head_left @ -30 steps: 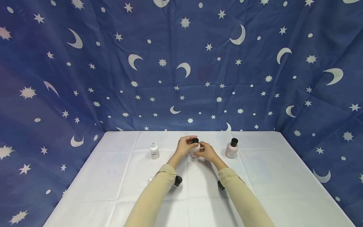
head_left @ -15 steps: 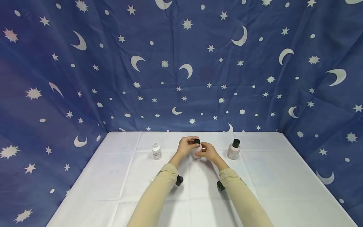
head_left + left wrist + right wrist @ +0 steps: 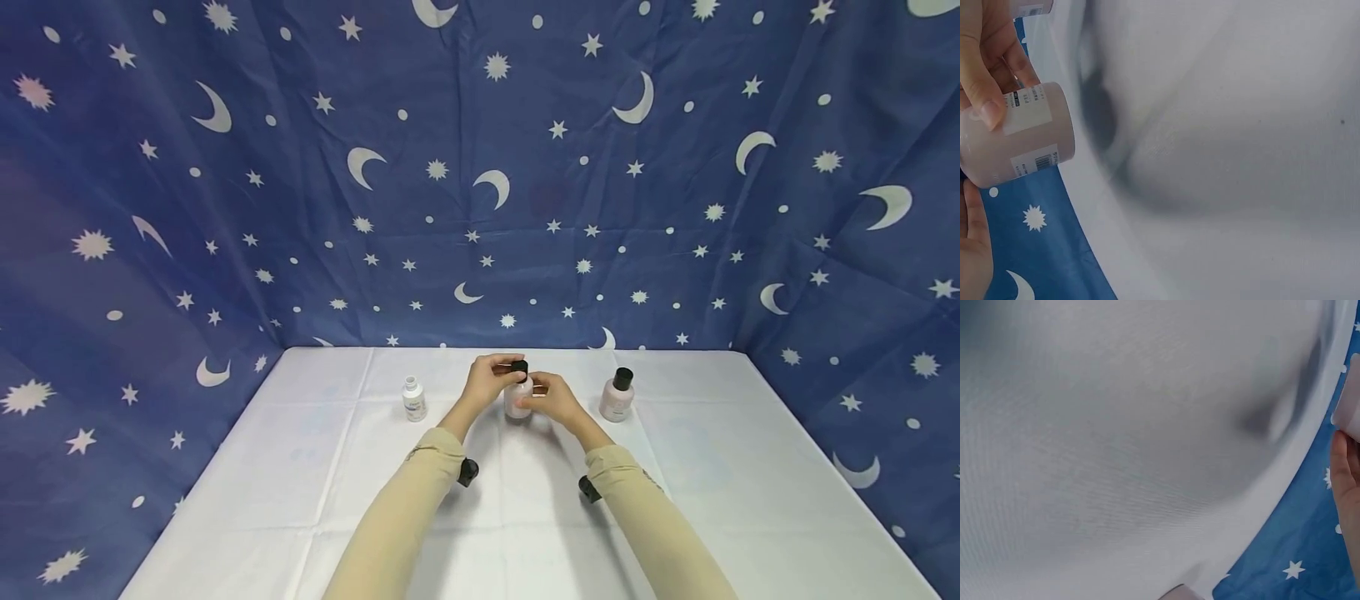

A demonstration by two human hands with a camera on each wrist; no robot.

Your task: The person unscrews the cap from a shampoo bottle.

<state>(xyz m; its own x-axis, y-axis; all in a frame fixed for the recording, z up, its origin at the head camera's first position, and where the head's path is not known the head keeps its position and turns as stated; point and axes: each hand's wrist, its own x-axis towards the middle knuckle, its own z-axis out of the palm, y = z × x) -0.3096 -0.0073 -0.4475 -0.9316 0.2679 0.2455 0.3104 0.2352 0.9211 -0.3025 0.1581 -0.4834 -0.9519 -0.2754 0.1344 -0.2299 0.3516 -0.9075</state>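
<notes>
At the back middle of the table stands or hovers a pale pink bottle [image 3: 517, 400] with a black cap [image 3: 521, 367]; I cannot tell whether its base touches the cloth. My left hand [image 3: 483, 385] pinches the cap between thumb and fingers. The bottle's body is gripped by my right hand [image 3: 558, 400], from the right side. Up close in the left wrist view, the bottle [image 3: 1022, 134] shows white labels with barcodes, and a thumb presses its side. In the right wrist view my right hand [image 3: 1346, 487] shows only at the edge, below part of the bottle [image 3: 1350, 406].
A second pink bottle [image 3: 617, 400] with a black cap stands to the right. Left of my hands is a small white bottle [image 3: 414, 400], capless. White cloth covers the table [image 3: 720, 500]; a blue star-and-moon curtain [image 3: 480, 167] rises behind. Black devices [image 3: 468, 472] sit at both wrists.
The bottle's cap and my left hand have shifted slightly up and left in the head view. A small white ring-like thing beside the left sleeve is now hidden. Both grips persist.
</notes>
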